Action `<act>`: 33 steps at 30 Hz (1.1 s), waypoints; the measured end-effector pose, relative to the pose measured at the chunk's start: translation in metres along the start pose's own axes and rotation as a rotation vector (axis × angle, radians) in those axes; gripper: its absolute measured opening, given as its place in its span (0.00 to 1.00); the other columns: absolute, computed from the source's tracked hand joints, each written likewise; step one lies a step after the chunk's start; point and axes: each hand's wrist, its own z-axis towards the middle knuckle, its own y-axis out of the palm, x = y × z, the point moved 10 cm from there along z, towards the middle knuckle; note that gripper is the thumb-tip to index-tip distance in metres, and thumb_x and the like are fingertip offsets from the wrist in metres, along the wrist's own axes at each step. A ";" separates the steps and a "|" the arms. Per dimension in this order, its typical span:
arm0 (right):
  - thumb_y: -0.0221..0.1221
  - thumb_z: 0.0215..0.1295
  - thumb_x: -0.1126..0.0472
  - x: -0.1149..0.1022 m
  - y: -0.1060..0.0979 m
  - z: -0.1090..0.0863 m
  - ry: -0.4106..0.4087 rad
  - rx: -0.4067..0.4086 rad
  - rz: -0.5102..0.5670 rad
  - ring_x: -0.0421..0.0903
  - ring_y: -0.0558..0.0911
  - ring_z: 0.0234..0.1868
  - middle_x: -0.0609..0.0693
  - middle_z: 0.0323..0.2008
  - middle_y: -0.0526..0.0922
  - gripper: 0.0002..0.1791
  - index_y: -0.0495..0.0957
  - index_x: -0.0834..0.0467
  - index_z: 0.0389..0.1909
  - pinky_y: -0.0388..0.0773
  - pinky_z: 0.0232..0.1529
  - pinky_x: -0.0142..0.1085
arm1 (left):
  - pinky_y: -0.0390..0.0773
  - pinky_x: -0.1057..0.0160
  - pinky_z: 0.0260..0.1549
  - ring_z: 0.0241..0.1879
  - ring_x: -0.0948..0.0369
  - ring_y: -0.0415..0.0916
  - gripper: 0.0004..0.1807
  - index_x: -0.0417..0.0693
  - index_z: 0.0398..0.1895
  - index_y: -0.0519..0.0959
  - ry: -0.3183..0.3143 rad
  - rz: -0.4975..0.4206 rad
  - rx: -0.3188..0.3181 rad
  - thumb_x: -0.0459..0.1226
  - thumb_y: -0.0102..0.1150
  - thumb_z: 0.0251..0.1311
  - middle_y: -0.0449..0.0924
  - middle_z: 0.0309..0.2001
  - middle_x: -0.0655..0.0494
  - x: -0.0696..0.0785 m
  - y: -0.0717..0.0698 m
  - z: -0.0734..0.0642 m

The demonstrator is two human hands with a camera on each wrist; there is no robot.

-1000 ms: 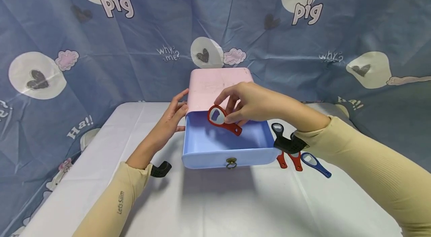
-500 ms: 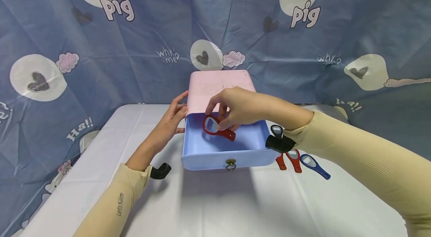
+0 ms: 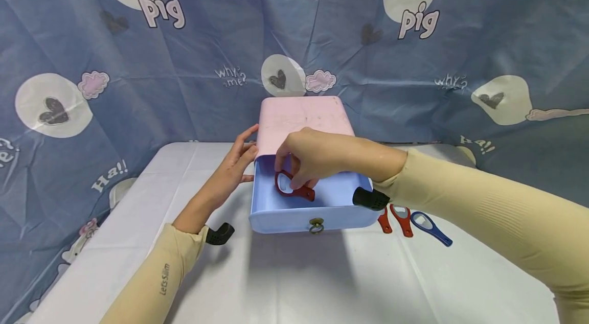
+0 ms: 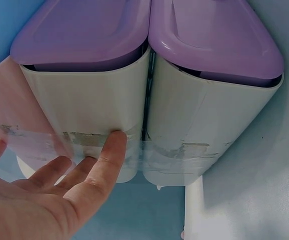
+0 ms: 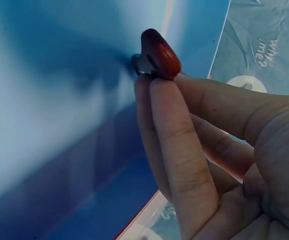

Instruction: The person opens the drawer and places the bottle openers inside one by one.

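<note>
My right hand (image 3: 313,158) pinches a red bottle opener (image 3: 296,192) by its round head, down inside the pulled-out blue drawer (image 3: 303,216). In the right wrist view, thumb and fingers close on the red bottle opener (image 5: 163,56) near the pale drawer surface. My left hand (image 3: 234,163) rests spread against the left side of the pink case (image 3: 303,112) that holds the drawer. In the left wrist view, the left hand (image 4: 59,200) has its fingertips on cream cases (image 4: 92,100) with purple fronts, joined by clear tape, beside a pink one.
Two more red bottle openers (image 3: 402,219) and a blue one (image 3: 431,228) lie on the white table (image 3: 322,283), right of the drawer. A ring pull (image 3: 316,226) hangs on the drawer front. A blue printed cloth (image 3: 207,32) hangs behind.
My right hand has moved down and left, carrying the red bottle opener deeper into the drawer. Its forearm now covers a black bottle opener seen earlier at the right. My left hand has stayed put.
</note>
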 end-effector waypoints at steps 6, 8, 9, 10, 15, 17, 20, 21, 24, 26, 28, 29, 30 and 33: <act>0.75 0.65 0.63 -0.003 0.004 0.003 0.017 -0.015 -0.070 0.41 0.90 0.26 0.49 0.28 0.89 0.18 0.87 0.57 0.55 0.87 0.35 0.30 | 0.72 0.24 0.65 0.82 0.38 0.57 0.33 0.76 0.88 0.44 -0.001 -0.006 0.002 0.53 0.38 0.86 0.51 0.83 0.39 0.000 -0.001 0.000; 0.75 0.65 0.62 -0.003 0.005 0.004 0.032 -0.020 -0.082 0.42 0.90 0.27 0.49 0.28 0.90 0.19 0.86 0.57 0.56 0.86 0.35 0.30 | 0.72 0.23 0.65 0.82 0.37 0.57 0.33 0.76 0.88 0.45 -0.002 -0.001 0.007 0.53 0.38 0.86 0.51 0.83 0.39 -0.001 -0.002 0.000; 0.76 0.65 0.62 -0.003 0.005 0.004 0.041 -0.023 -0.091 0.42 0.90 0.27 0.48 0.28 0.90 0.20 0.86 0.57 0.57 0.86 0.35 0.30 | 0.72 0.23 0.65 0.82 0.37 0.57 0.33 0.76 0.88 0.45 -0.003 0.003 0.009 0.53 0.38 0.86 0.51 0.83 0.39 -0.001 -0.002 -0.001; 0.76 0.65 0.62 -0.002 0.005 0.005 0.048 -0.025 -0.102 0.41 0.90 0.27 0.48 0.28 0.90 0.20 0.86 0.57 0.58 0.86 0.35 0.30 | 0.72 0.23 0.65 0.82 0.37 0.57 0.33 0.76 0.88 0.45 -0.002 0.004 0.009 0.53 0.38 0.86 0.51 0.83 0.39 -0.001 -0.002 -0.001; 0.75 0.66 0.59 -0.001 0.003 0.004 0.056 -0.025 -0.134 0.40 0.88 0.28 0.48 0.28 0.91 0.20 0.87 0.58 0.57 0.82 0.34 0.29 | 0.72 0.23 0.65 0.82 0.37 0.57 0.33 0.77 0.88 0.45 -0.001 0.008 0.006 0.54 0.39 0.86 0.51 0.83 0.39 -0.002 -0.002 0.000; 0.74 0.66 0.59 0.000 0.000 0.002 0.042 -0.014 -0.133 0.41 0.88 0.28 0.48 0.28 0.91 0.19 0.87 0.58 0.56 0.80 0.34 0.30 | 0.72 0.23 0.65 0.82 0.37 0.57 0.33 0.77 0.88 0.45 -0.001 0.005 0.004 0.54 0.39 0.86 0.50 0.83 0.40 -0.002 -0.001 0.000; 0.74 0.67 0.59 -0.001 -0.007 -0.004 0.009 0.007 -0.113 0.45 0.90 0.30 0.49 0.27 0.91 0.18 0.88 0.58 0.55 0.82 0.35 0.32 | 0.72 0.23 0.65 0.82 0.38 0.57 0.33 0.77 0.88 0.45 -0.003 0.004 0.003 0.54 0.39 0.86 0.50 0.83 0.40 -0.002 -0.001 0.001; 0.74 0.67 0.59 -0.002 -0.009 -0.006 -0.005 0.013 -0.109 0.46 0.90 0.30 0.49 0.27 0.91 0.17 0.88 0.58 0.55 0.82 0.35 0.32 | 0.72 0.23 0.65 0.82 0.38 0.58 0.33 0.77 0.88 0.45 -0.004 0.004 0.004 0.54 0.39 0.86 0.50 0.83 0.40 -0.002 -0.002 0.001; 0.74 0.67 0.58 -0.003 -0.016 -0.012 -0.035 0.030 -0.092 0.47 0.91 0.31 0.48 0.29 0.90 0.17 0.88 0.57 0.55 0.84 0.36 0.34 | 0.73 0.23 0.65 0.81 0.38 0.58 0.33 0.78 0.88 0.45 -0.006 0.009 0.007 0.54 0.39 0.86 0.51 0.83 0.40 -0.003 -0.002 0.001; 0.74 0.67 0.57 -0.003 -0.022 -0.017 -0.042 0.043 -0.080 0.47 0.91 0.31 0.48 0.31 0.90 0.18 0.88 0.57 0.56 0.85 0.37 0.35 | 0.73 0.24 0.64 0.81 0.38 0.59 0.33 0.78 0.88 0.45 -0.006 0.013 0.007 0.54 0.39 0.86 0.51 0.83 0.40 -0.003 -0.002 0.001; 0.74 0.67 0.56 -0.002 -0.026 -0.021 -0.044 0.056 -0.068 0.47 0.91 0.32 0.48 0.34 0.91 0.18 0.88 0.56 0.56 0.86 0.38 0.36 | 0.73 0.24 0.64 0.81 0.37 0.59 0.33 0.78 0.88 0.45 -0.006 0.014 0.007 0.54 0.39 0.86 0.51 0.83 0.40 -0.003 -0.002 0.002; 0.74 0.67 0.56 -0.001 -0.028 -0.023 -0.045 0.064 -0.065 0.46 0.91 0.32 0.47 0.35 0.91 0.18 0.88 0.56 0.56 0.86 0.39 0.36 | 0.73 0.24 0.64 0.81 0.37 0.59 0.33 0.78 0.88 0.45 -0.006 0.015 0.006 0.54 0.39 0.85 0.51 0.83 0.40 -0.003 -0.002 0.002; 0.74 0.67 0.56 0.000 -0.030 -0.025 -0.046 0.070 -0.062 0.45 0.91 0.32 0.47 0.36 0.91 0.19 0.88 0.56 0.56 0.86 0.39 0.36 | 0.73 0.24 0.64 0.81 0.37 0.58 0.33 0.78 0.88 0.45 -0.006 0.017 0.006 0.54 0.39 0.85 0.51 0.83 0.40 -0.003 -0.002 0.002; 0.74 0.67 0.57 0.003 -0.035 -0.031 -0.061 0.094 -0.049 0.42 0.90 0.32 0.47 0.38 0.92 0.18 0.89 0.56 0.56 0.87 0.39 0.37 | 0.73 0.24 0.64 0.81 0.37 0.58 0.34 0.78 0.88 0.45 -0.004 0.021 0.009 0.55 0.40 0.85 0.51 0.83 0.40 -0.003 -0.001 0.001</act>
